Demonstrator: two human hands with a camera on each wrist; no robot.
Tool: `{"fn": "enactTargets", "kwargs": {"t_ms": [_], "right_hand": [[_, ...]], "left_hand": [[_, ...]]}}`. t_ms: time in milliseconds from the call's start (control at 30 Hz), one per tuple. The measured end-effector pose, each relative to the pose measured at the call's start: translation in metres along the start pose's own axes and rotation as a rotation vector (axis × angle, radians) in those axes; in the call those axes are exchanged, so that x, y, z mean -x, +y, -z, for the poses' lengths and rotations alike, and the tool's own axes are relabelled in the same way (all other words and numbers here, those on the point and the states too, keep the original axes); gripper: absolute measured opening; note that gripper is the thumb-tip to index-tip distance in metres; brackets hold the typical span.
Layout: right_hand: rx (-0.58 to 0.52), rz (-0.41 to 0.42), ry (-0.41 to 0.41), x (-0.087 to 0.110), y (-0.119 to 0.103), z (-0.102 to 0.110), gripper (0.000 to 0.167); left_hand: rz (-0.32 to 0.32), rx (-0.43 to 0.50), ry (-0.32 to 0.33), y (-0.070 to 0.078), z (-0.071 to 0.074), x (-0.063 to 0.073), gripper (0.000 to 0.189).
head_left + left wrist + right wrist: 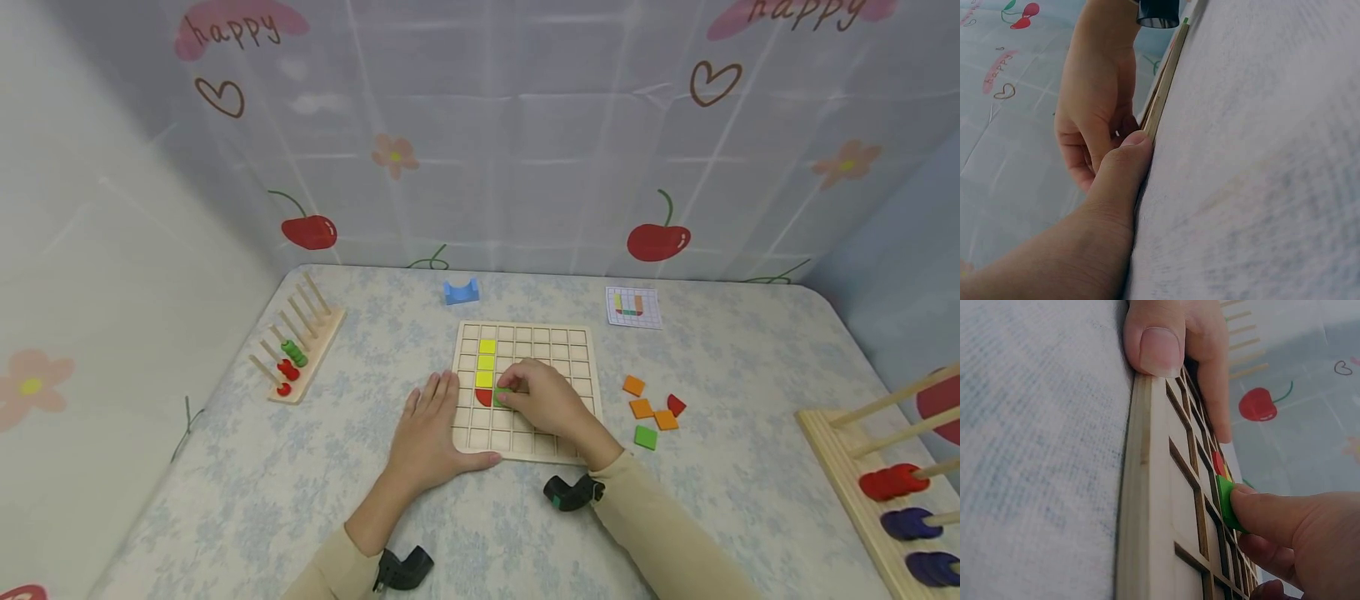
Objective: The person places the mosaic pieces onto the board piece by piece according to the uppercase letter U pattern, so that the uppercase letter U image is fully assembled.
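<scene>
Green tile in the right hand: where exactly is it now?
The green tile is pinched by the right hand at the grid board; in the head view it shows just right of the red piece below the yellow tiles.

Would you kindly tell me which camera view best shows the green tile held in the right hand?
The right wrist view: there the green tile looks largest, pinched in the right hand. The head view shows it small and partly covered by that hand; in the left wrist view I cannot make it out.
</scene>
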State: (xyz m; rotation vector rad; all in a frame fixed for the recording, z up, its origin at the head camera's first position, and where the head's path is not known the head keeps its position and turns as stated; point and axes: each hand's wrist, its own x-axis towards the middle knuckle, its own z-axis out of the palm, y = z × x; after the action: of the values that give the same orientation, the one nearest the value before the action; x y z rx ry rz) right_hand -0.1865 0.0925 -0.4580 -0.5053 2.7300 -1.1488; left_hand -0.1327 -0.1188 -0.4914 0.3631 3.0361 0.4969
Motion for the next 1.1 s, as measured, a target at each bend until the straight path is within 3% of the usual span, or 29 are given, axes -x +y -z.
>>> {"fn": "enactTargets", "kwargs": {"t_ms": [500,800,1100], "right_hand": [[0.033,-0.012,-0.028,0.000,-0.001,0.001,0.007],[0.039,0.035,-0.053,0.005,0.001,0.005,0.011],[-0.044,0.046,-0.056,0.019,0.007,0.028,0.023]], "left_hand": [[-0.004,-0.009,-0.001,-0.001,-0.001,0.000,0.138],[-0.011,-0.019,-0.001,0.000,-0.001,0.000,0.138],[-0.004,-0.012,0.008,0.001,-0.001,0.000,0.139]]}}
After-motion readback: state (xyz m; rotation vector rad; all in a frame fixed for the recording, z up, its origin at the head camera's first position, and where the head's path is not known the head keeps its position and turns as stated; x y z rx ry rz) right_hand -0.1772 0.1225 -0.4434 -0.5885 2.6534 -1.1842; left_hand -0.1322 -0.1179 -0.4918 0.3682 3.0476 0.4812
